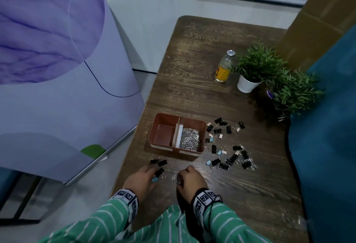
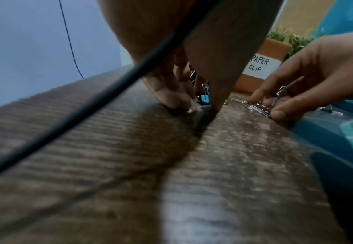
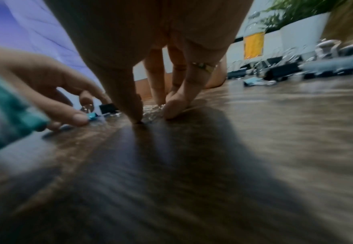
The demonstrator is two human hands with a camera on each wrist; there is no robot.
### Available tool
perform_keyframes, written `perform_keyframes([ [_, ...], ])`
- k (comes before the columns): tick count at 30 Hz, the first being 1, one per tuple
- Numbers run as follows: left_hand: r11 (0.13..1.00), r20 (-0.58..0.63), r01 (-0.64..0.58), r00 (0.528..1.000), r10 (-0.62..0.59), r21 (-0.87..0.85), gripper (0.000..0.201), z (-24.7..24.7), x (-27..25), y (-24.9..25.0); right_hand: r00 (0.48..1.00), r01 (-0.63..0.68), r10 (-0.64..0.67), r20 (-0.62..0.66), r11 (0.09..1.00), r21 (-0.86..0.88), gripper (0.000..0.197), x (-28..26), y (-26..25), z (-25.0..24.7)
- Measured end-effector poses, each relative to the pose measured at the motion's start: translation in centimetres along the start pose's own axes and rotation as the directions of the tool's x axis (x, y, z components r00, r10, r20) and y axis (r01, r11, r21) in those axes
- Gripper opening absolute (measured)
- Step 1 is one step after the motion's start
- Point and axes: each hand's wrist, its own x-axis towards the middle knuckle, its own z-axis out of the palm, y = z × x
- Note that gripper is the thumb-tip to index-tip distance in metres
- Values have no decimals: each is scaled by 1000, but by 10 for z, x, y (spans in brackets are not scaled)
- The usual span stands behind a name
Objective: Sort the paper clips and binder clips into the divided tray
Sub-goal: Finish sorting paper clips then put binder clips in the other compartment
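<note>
An orange divided tray (image 1: 155, 133) stands on the wooden table; its right compartment holds silver paper clips (image 1: 189, 141), its left one is bare. Black, blue and pale binder clips (image 1: 229, 146) lie scattered right of the tray, and a few black ones (image 1: 159, 162) lie in front of it. My left hand (image 1: 154, 175) is tips-down on the table, thumb and fingers pinching a small blue binder clip (image 2: 204, 99). My right hand (image 1: 180, 177) pinches a small heap of paper clips (image 3: 152, 112) against the table between thumb and fingertips (image 3: 171, 113).
A glass bottle with a yellow label (image 1: 224, 67) and two potted plants (image 1: 256, 69) stand at the far right. A purple appliance (image 1: 57, 69) stands left of the table, whose left edge runs close to my left hand. Teal fabric (image 1: 327, 146) borders the right side.
</note>
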Motion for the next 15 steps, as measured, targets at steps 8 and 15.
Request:
perform_keyframes([
  [8, 1000, 15, -15, 1000, 15, 12, 37, -1, 25, 5, 999, 39, -40, 31, 999, 27, 73, 7, 4, 2],
  [15, 998, -27, -24, 999, 22, -54, 28, 4, 17, -3, 995, 97, -94, 28, 989, -112, 57, -1, -2, 4],
])
